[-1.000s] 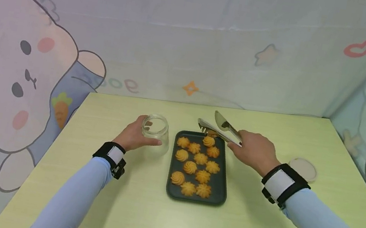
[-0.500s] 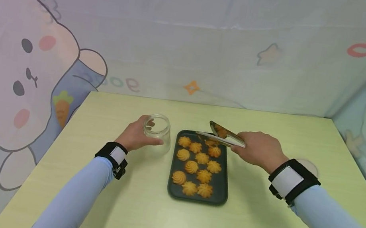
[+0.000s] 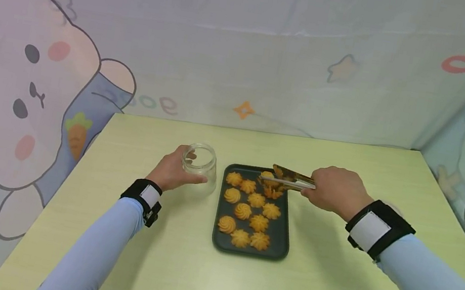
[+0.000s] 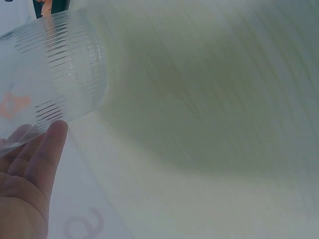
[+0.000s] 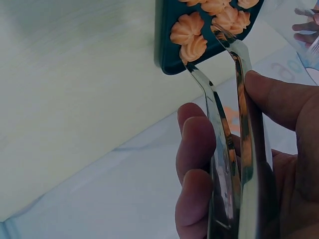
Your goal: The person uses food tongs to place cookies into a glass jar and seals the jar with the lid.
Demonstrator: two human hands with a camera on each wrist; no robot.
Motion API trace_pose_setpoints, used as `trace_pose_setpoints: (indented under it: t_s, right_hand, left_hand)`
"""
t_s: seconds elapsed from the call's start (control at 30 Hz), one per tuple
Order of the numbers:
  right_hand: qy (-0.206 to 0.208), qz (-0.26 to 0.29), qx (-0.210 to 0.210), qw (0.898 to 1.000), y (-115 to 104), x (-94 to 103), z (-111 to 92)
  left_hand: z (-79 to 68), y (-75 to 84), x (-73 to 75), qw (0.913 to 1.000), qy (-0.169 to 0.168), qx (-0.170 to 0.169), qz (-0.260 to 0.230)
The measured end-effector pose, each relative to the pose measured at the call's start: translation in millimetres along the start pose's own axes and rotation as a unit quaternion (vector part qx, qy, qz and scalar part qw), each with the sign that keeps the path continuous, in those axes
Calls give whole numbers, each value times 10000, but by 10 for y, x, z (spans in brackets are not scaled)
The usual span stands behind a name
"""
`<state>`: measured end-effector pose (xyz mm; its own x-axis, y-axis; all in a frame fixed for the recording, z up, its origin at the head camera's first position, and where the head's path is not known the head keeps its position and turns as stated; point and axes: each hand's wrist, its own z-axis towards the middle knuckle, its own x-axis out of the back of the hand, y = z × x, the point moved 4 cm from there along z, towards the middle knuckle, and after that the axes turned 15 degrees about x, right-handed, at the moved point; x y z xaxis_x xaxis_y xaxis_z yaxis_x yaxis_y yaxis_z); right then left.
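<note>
My left hand (image 3: 173,170) holds a clear glass jar (image 3: 209,174) upright on the table, left of the tray, its mouth uncovered. In the left wrist view, the fingers (image 4: 47,154) lie along the ribbed glass. My right hand (image 3: 337,192) grips metal tongs (image 3: 300,181), thumb on one arm and fingers round the other. The tong tips are spread apart at the far right corner of a dark tray (image 3: 279,235), around piped cookies. One cookie (image 5: 193,49) sits beside a tip in the right wrist view; contact is hard to tell.
Several golden swirl cookies (image 3: 256,200) lie in loose rows on the tray. A pale round lid (image 3: 394,208) is mostly hidden behind my right wrist. The pale yellow table (image 3: 218,286) ends at a printed cloth backdrop (image 3: 229,52).
My right hand has lowered the tongs onto the tray's far right corner and shifted slightly right. The tong arms have drawn closer together. My left hand and the jar stay put.
</note>
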<state>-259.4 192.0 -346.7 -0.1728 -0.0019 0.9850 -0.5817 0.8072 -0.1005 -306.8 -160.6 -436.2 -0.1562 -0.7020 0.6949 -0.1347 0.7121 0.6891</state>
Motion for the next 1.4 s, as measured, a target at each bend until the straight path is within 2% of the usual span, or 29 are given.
trace_pose_setpoints:
  t_s: [0.2, 0.57, 1.07, 1.4]
  right_hand:
    - [-89, -207, 34, 9997, -10, -34, -7]
    - [-169, -179, -22, 9997, 5, -97, 29]
    - [-252, -271, -49, 9993, -119, -140, 54]
    - [-118, -352, -50, 9993, -152, -160, 50]
  left_hand:
    - [-10, 10, -15, 10000, -21, 45, -47]
    - [-26, 39, -3, 10000, -69, 40, -20]
    - [-30, 43, -5, 10000, -87, 44, -15]
    - [-42, 50, -2, 9999, -85, 67, -15]
